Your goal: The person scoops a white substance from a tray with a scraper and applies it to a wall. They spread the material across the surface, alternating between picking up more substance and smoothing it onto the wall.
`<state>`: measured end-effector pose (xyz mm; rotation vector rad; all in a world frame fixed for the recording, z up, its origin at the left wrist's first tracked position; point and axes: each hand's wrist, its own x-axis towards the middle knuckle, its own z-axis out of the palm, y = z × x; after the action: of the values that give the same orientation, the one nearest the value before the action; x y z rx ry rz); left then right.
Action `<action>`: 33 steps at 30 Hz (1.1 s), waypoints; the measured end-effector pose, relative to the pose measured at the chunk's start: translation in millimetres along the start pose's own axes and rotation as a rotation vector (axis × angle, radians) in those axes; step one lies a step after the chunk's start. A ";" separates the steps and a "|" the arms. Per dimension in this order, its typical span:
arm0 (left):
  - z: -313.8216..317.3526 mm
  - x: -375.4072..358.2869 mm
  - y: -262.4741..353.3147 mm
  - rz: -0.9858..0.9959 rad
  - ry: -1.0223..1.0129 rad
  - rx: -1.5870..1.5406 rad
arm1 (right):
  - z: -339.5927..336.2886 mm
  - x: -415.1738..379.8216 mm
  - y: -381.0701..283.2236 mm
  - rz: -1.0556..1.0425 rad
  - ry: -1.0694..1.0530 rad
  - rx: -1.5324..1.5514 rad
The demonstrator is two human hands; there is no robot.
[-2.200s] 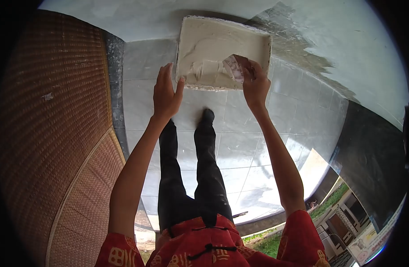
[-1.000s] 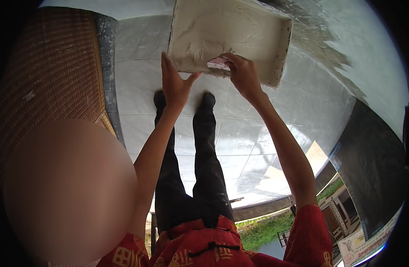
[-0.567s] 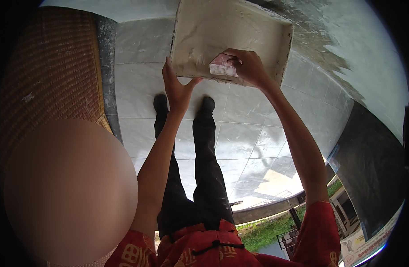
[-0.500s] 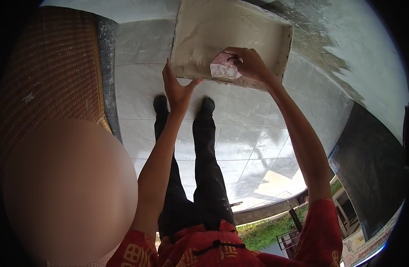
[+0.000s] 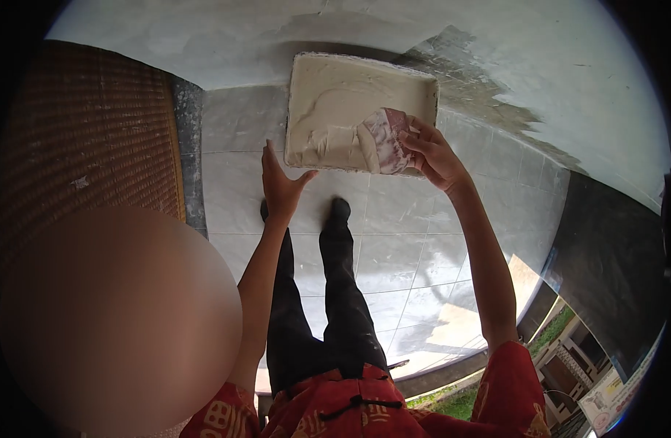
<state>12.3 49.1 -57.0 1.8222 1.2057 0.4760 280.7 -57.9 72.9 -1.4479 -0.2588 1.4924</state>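
My right hand grips a flat pinkish scraper smeared with white paste, its blade tilted up over the near right part of a shallow tray. Creamy pale putty fills the tray, with ridges and drag marks toward the near side. By the tray's near left corner is my left hand, thumb and fingers spread wide, holding nothing. The thumb points in along the near rim.
Beyond the tray rises a pale wall with a darker grey patch. Grey tiles cover the floor under my feet. A brown woven panel stands left, a dark sheet right. A blurred disc hides the lower left.
The scraper has been lifted and turned, now showing a paste-coated face, and my right wrist has rolled over. The tray and both hands sit lower in view, with more wall visible.
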 end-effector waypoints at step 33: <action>-304.6 100.7 570.1 1.412 0.844 0.214 | 107.1 -343.0 -380.2 -1.046 0.150 0.313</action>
<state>153.3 192.3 565.6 2.5412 0.1648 2.0903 301.8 -81.6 595.1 -0.9053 -0.5543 0.5323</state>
